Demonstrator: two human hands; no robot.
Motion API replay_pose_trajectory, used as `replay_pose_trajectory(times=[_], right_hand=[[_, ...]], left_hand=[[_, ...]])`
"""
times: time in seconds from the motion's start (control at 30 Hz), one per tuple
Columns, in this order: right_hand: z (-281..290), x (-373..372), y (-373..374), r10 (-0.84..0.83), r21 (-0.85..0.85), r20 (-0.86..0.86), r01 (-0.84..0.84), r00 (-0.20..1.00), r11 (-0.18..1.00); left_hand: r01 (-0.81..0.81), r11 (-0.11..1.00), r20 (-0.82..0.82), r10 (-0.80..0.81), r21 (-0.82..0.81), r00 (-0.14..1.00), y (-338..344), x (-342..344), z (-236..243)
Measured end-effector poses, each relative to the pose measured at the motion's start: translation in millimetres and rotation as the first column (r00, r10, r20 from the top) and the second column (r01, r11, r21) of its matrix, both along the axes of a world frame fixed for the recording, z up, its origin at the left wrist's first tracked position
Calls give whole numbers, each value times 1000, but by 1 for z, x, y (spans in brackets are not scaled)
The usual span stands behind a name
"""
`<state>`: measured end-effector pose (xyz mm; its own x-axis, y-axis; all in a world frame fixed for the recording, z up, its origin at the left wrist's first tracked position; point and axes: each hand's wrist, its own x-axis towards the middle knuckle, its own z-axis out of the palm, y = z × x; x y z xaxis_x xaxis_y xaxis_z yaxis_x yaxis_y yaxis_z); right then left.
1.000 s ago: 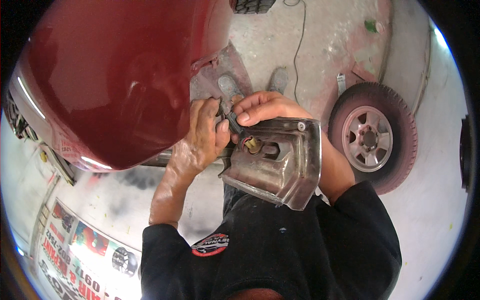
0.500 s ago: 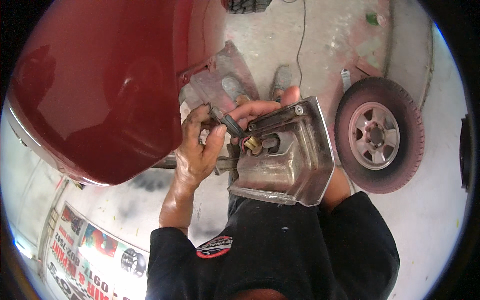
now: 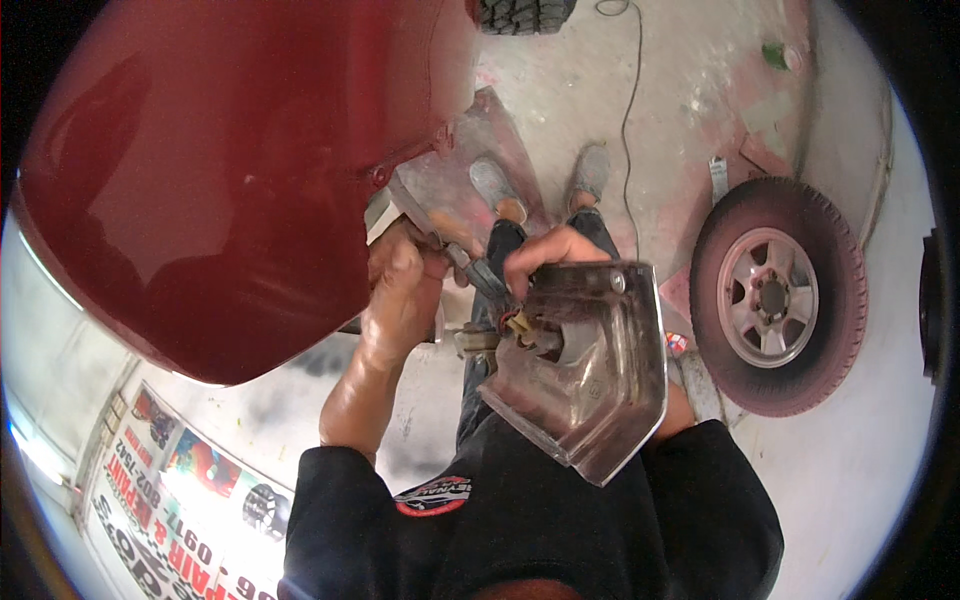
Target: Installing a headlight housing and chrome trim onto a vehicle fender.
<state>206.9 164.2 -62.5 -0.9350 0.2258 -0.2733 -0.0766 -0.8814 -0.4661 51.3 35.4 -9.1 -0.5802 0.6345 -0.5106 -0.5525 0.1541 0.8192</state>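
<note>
My right hand [image 3: 556,256] grips a car lamp housing [image 3: 590,370] from behind, its fingers curled over the upper edge. The housing is grey-brown plastic, tilted, with its back toward me. Coloured wires and a yellowish bulb socket [image 3: 520,328] sit at its left side. A black-taped wiring harness [image 3: 480,275] runs from there up and left to the car body. My left hand [image 3: 402,275] is closed around the harness's upper end, close to the edge of the dark red body panel [image 3: 230,180]. Its fingertips are partly hidden.
A wheel with a silver rim [image 3: 768,297] lies flat on the floor at the right. A dark cable [image 3: 628,150] trails along the floor ahead. A tyre [image 3: 525,14] shows at the top edge. Printed banners [image 3: 190,490] stand at the lower left.
The lamp housing has tilted, its lower edge swinging down. My right fingers have curled over its top edge. My left hand has turned and closed in nearer the car body.
</note>
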Motion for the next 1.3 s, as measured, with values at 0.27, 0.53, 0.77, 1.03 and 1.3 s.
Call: replay_pose_trajectory(times=[0.27,0.53,0.77,1.03,1.3], right_hand=[[5,-13,3,61,398,-52,-36,997,917],[-5,-13,-1,76,109,57,-82,995,991],[-23,-17,-22,-13,-56,-5,12,1000,998],[-26,-25,-41,-171,-300,-88,137,981,944],[-37,-24,-54,-251,-334,-83,210,964,919]], left_hand=[[84,983,-355,-137,-161,925,4,-2,-11],[81,964,-677,-237,-254,697,10,-7,-22],[96,949,-783,-303,-300,543,15,-9,-23],[167,957,-796,-289,-235,532,11,-17,-32],[232,934,-778,-354,-271,519,12,-25,-40]])
